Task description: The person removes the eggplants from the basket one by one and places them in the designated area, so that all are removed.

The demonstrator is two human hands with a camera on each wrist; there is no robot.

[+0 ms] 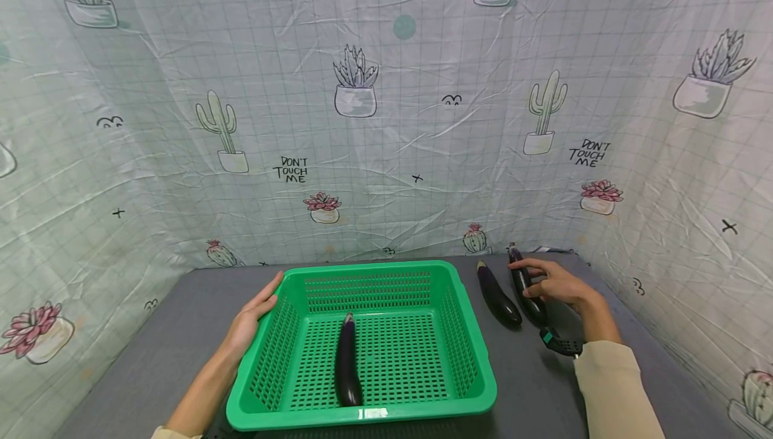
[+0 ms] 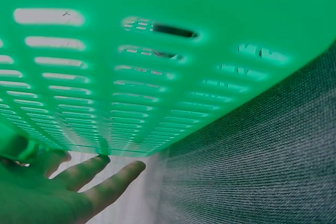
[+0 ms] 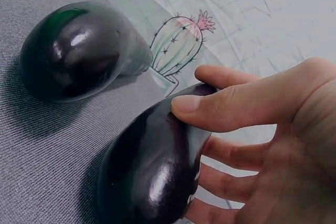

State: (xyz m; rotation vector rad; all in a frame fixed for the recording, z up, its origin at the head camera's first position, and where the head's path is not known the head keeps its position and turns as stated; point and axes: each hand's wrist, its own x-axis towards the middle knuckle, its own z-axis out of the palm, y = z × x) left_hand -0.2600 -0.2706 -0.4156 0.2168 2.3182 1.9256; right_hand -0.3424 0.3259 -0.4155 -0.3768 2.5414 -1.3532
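Observation:
A green perforated basket (image 1: 447, 415) holds one dark eggplant (image 1: 347, 365). Along the basket's left side lies my left hand (image 1: 244, 328), its fingers (image 2: 113, 184) extended against the outer wall in the left wrist view. To the right of the basket, two more eggplants lie on the grey surface. My right hand (image 1: 558, 284) has its thumb and fingers around the farther right eggplant (image 1: 524, 288); in the right wrist view the thumb presses on that eggplant (image 3: 152, 166). The other eggplant (image 1: 498, 297) lies just left of it, untouched, also showing in the right wrist view (image 3: 73, 51).
The grey table (image 1: 145, 338) extends on both sides of the basket. A patterned sheet (image 1: 386, 143) with cactus drawings rises behind the table and along both sides. A dark strap with a small device (image 1: 561, 343) is at my right wrist.

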